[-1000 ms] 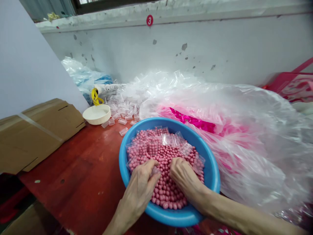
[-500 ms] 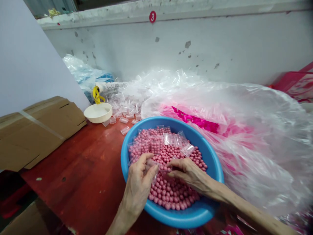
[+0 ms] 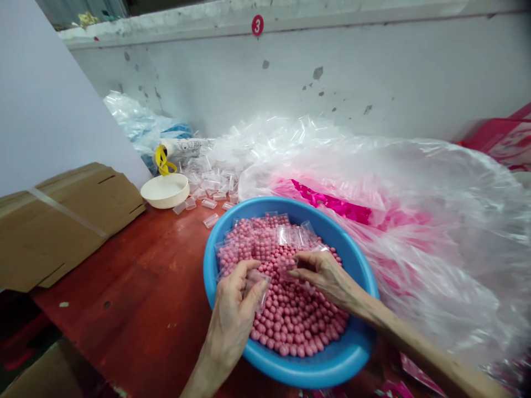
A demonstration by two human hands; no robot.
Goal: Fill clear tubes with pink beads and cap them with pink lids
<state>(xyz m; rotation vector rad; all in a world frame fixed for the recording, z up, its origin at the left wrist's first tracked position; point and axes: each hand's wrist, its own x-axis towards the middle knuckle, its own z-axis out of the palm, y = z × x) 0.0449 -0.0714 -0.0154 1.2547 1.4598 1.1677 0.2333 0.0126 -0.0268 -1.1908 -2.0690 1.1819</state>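
Observation:
A blue plastic basin (image 3: 357, 354) sits on the red-brown table (image 3: 145, 293), filled with small pink balls (image 3: 298, 326). Several small clear plastic bags (image 3: 290, 235) lie on the balls at the far side. My left hand (image 3: 236, 309) is over the basin's near left, fingers closed on a small clear bag (image 3: 259, 284). My right hand (image 3: 326, 276) reaches in from the right, its fingers pinched on another small clear bag (image 3: 290, 265) just above the balls.
A white bowl (image 3: 165, 190) and a heap of small clear bags (image 3: 211, 182) lie behind the basin. A big clear plastic bag with pink contents (image 3: 415, 232) fills the right. A flattened cardboard box (image 3: 62, 221) lies left. A grey wall (image 3: 332, 72) closes the back.
Both hands have lifted out of the balls. The left hand now holds a small clear bag, and the right hand has moved toward the basin's middle and pinched another.

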